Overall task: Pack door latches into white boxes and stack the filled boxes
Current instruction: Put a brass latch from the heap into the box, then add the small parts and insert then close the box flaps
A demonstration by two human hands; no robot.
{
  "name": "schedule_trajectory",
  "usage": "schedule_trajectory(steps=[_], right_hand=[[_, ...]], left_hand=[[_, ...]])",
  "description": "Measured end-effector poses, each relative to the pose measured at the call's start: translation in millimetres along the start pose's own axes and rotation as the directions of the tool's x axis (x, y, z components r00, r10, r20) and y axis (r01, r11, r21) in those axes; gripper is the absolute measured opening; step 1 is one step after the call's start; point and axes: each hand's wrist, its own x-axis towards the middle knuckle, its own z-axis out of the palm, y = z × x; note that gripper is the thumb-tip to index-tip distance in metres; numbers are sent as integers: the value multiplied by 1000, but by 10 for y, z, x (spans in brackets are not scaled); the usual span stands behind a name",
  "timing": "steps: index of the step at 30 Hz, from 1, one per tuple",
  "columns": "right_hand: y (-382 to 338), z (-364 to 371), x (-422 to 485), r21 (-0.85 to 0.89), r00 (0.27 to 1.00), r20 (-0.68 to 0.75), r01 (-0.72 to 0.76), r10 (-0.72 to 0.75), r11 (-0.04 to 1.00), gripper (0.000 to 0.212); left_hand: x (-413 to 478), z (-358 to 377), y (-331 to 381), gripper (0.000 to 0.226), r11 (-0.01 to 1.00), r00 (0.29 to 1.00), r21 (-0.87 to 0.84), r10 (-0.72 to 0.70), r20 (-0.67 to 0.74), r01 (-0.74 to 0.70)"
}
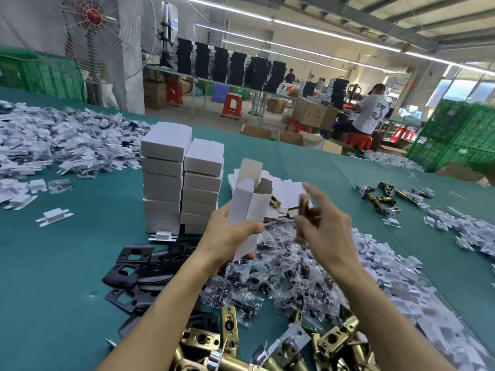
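My left hand (pixel 230 234) grips an upright white box (pixel 247 207) whose top flaps stand open. My right hand (pixel 324 226) hovers just right of the box mouth and pinches a small dark part (pixel 305 207), blurred by motion. Two stacks of closed white boxes (pixel 182 180) stand on the green table behind my left hand. Brass door latches (pixel 281 349) lie piled at the near edge. Between my forearms is a heap of small clear bags of screws (pixel 284 277). Flat white box blanks (pixel 286 188) lie behind the held box.
Black strike plates (pixel 134 269) lie left of my left forearm. White plastic inserts are heaped at far left (pixel 53 145) and along the right (pixel 396 277). More brass latches (pixel 380 196) sit at right. Green crates (pixel 455 135) and a seated person (pixel 369 113) are beyond the table.
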Motion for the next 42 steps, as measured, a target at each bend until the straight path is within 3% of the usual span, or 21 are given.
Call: schedule_trajectory(steps=[3, 7, 10, 15, 18, 22, 31, 37, 42], right_hand=[[-276, -224, 147, 278, 975, -221, 39, 24, 960, 56], [-618, -291, 194, 342, 945, -317, 197, -84, 919, 51], [-745, -211, 183, 231, 934, -321, 236, -155, 944, 52], [-783, -132, 159, 63, 923, -316, 251, -219, 966, 55], [-803, -139, 194, -3, 905, -332, 280, -265, 960, 56], [-778, -187, 231, 60, 897, -374, 276, -235, 959, 51], [-798, -178, 212, -53, 880, -318, 355, -353, 933, 50], [-868, -135, 196, 49, 903, -302, 334, -305, 941, 49], [-780, -67, 231, 113, 955, -202, 241, -215, 964, 41]], left_hand=[[-2, 21, -14, 37, 999, 998, 42, -28, 56, 26], [-35, 61, -18, 54, 995, 987, 95, -37, 159, 22], [-59, 81, -3, 68, 999, 979, 44, -2, 202, -7], [-67, 64, -1, 50, 999, 975, 12, 26, 223, -30], [-69, 45, -3, 58, 999, 976, -11, 36, 214, -35], [-59, 28, -31, 57, 998, 983, -4, 60, 176, -60], [-42, 82, -68, 34, 977, 977, 124, 157, 143, -175], [-39, 98, -47, 42, 970, 972, 118, 197, 126, -212], [-49, 122, -8, 40, 974, 974, 56, 218, 56, -221]])
